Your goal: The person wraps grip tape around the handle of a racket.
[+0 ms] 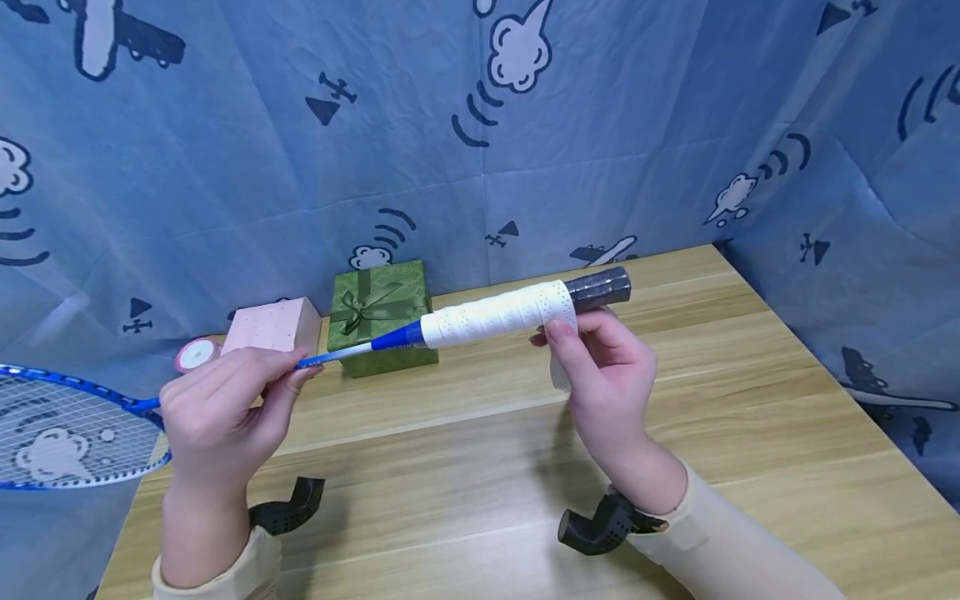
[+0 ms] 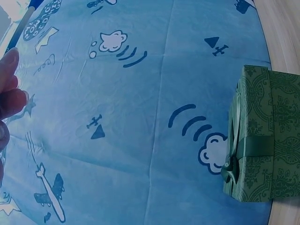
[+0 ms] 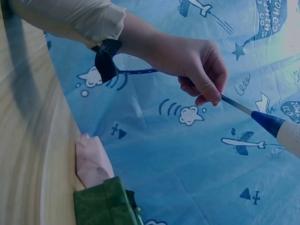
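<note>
A blue and white badminton racket [image 1: 397, 336] is held up above the table, its strung head off to the left. White perforated grip tape [image 1: 487, 317] is wound round most of its handle, while the black butt end [image 1: 600, 287] shows bare at the right. My left hand [image 1: 225, 408] pinches the thin shaft between thumb and fingers, as the right wrist view also shows. With thumb and forefinger my right hand [image 1: 611, 383] pinches the tape at the edge of the windings. A loose length of tape [image 1: 559, 373] hangs below those fingers.
Towards the back of the wooden table [image 1: 480, 483] stands a green gift box [image 1: 405, 292] with a ribbon bow. Left of it are a pink box [image 1: 262, 327] and a pink-edged ribbon roll [image 1: 197, 355]. A blue printed curtain [image 1: 600, 125] hangs behind.
</note>
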A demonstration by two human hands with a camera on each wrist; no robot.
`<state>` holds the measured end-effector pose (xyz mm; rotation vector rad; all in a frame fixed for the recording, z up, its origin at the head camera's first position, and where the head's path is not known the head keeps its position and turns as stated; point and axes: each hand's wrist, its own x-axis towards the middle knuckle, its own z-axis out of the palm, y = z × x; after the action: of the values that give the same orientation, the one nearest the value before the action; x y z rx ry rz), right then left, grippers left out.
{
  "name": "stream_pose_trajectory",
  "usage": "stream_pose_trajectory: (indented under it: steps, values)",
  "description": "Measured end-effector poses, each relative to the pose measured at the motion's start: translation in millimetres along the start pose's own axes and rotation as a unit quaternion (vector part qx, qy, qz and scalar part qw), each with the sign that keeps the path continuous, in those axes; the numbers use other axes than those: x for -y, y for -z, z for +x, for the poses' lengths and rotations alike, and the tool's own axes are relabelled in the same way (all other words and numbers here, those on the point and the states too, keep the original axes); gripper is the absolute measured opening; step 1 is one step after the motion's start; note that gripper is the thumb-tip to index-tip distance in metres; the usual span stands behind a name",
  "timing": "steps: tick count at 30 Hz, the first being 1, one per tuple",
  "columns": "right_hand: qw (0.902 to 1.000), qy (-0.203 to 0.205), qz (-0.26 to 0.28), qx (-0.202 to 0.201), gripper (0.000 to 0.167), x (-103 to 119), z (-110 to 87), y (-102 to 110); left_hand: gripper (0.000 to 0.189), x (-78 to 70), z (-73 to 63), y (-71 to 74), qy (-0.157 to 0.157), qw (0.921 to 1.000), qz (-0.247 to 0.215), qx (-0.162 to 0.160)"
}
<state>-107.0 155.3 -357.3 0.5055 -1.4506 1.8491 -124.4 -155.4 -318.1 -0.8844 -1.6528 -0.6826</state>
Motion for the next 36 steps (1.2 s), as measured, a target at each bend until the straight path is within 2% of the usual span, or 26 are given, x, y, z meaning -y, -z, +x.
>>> stream_pose_trajectory:
  steps: [8, 17, 20, 25, 31, 36]
  values:
    - [1.0000, 0.000, -0.001, 0.001, 0.035, -0.3, 0.0, 0.4, 0.038, 3.2, -2.0, -1.7, -0.004, 0.9998, 0.010, -0.015]
    - [1.0000, 0.008, 0.002, -0.004, 0.035, -0.7, 1.4, 0.6, 0.042, -1.7, 0.4, -1.4, 0.003, 0.9999, 0.013, -0.004]
    - [0.9998, 0.007, 0.018, -0.004, 0.032, -0.4, 2.0, 0.2, 0.042, -1.0, -0.4, -0.9, 0.001, 1.0000, 0.010, 0.002]
    - [0.9992, 0.005, 0.039, -0.001, 0.017, -0.4, 3.1, -0.1, 0.043, 0.0, -2.5, 0.2, 0.002, 0.9998, 0.016, 0.008]
    - [0.9995, 0.003, 0.032, 0.001, 0.035, 0.3, 2.8, 0.9, 0.044, 0.9, -4.2, 1.3, 0.003, 0.9996, 0.026, 0.013]
    - [0.9996, -0.001, 0.028, 0.001, 0.035, 1.3, 2.4, 1.9, 0.044, 0.9, -4.2, 2.4, 0.005, 0.9994, 0.028, 0.020]
